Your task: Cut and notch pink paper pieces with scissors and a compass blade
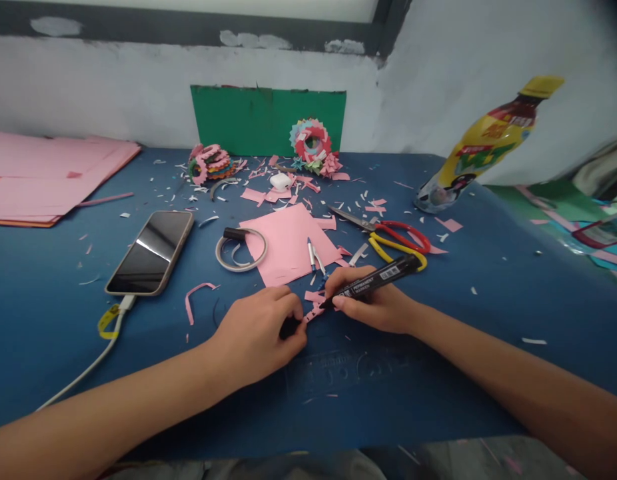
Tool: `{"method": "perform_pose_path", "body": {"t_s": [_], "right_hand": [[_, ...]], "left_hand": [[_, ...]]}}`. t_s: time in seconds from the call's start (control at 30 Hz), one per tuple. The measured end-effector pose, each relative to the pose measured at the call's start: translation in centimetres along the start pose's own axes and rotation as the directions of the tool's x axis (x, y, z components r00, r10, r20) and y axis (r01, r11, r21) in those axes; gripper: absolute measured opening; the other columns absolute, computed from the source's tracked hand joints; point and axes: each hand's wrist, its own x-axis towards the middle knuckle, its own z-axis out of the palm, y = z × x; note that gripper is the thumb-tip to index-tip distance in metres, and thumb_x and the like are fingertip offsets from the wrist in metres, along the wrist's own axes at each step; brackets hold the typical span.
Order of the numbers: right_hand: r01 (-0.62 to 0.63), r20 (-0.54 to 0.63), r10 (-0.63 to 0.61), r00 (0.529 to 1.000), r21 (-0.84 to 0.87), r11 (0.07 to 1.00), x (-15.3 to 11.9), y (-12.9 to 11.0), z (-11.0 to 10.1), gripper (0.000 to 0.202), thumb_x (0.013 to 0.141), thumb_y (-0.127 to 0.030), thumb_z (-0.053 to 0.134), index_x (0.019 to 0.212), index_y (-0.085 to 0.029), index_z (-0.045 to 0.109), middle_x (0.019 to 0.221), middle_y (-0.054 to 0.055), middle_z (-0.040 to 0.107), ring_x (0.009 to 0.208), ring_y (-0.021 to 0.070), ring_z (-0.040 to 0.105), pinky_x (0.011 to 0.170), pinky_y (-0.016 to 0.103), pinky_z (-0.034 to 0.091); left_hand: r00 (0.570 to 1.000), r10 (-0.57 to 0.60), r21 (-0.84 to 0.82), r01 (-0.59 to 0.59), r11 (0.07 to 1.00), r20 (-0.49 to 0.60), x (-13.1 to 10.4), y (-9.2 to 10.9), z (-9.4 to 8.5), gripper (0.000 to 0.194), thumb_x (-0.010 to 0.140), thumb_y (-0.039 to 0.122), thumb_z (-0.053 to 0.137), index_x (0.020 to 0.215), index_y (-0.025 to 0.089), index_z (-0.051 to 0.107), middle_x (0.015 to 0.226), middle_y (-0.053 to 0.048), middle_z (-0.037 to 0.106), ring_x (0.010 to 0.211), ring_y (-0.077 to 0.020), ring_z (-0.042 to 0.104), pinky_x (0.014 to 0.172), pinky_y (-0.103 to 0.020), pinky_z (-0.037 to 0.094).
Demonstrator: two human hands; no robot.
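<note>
My right hand [366,303] is closed round a black permanent marker [373,283], its tip down at a small pink paper piece [316,309] that bears dark marks. Between the thumb and forefinger of my left hand [261,330] the near end of that piece is pinched. Just beyond lies a square pink paper sheet [283,243]. Resting at its right edge is a compass-like drawing tool [313,257], partly hidden behind my right hand. Scissors [388,237] with one red and one yellow handle lie past the marker.
A phone [151,253] with a charging cable lies left. Stacked pink sheets [48,173], a coiled strap [241,250], a white earbud case [280,181] and paper wreaths [312,141] surround the work. A bottle [481,147] stands right. Paper scraps litter the blue table [438,393].
</note>
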Motion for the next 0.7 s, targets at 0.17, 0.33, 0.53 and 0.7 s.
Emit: {"method": "perform_pose_path", "body": {"t_s": [0.17,0.33,0.53,0.7], "right_hand": [[-0.015,0.019,0.015,1.000,-0.021,1.000,-0.04,0.02,0.04,0.007,0.076,-0.018,0.050,0.080,-0.018,0.056,0.069,0.000,0.058,0.060,0.0111,0.052,0.055,0.023,0.042],[-0.003,0.000,0.003,1.000,-0.036,0.999,0.02,0.03,0.01,0.006,0.075,-0.016,0.050,0.078,-0.017,0.055,0.066,0.000,0.057,0.057,0.0100,0.050,0.053,0.022,0.041],[-0.003,0.006,0.003,1.000,-0.030,1.000,-0.02,-0.02,0.10,0.007,0.075,-0.017,0.049,0.078,-0.016,0.055,0.064,0.000,0.055,0.055,0.0095,0.048,0.050,0.021,0.040],[0.023,-0.051,-0.024,0.998,-0.016,1.000,-0.01,-0.03,-0.35,0.005,0.075,-0.017,0.049,0.077,-0.016,0.054,0.063,-0.001,0.053,0.054,0.0086,0.047,0.050,0.021,0.039]], "left_hand": [[1.000,-0.004,0.008,0.004,1.000,0.002,-0.04,0.02,0.00,0.009,0.076,0.025,0.048,0.080,0.021,0.054,0.081,-0.001,0.059,0.078,-0.0174,0.056,0.063,-0.027,0.041],[1.000,-0.001,0.005,0.001,1.000,-0.007,0.04,-0.04,0.05,0.009,0.076,0.026,0.048,0.080,0.021,0.054,0.081,-0.001,0.059,0.078,-0.0173,0.056,0.064,-0.027,0.041],[1.000,0.001,0.008,-0.001,1.000,-0.007,0.12,0.00,-0.02,0.008,0.076,0.025,0.048,0.080,0.021,0.054,0.081,0.000,0.059,0.077,-0.0171,0.056,0.062,-0.027,0.041],[1.000,-0.002,0.012,0.002,1.000,-0.007,0.23,0.06,0.01,0.007,0.076,0.025,0.048,0.079,0.021,0.054,0.081,0.000,0.059,0.077,-0.0168,0.056,0.062,-0.026,0.041]]}}
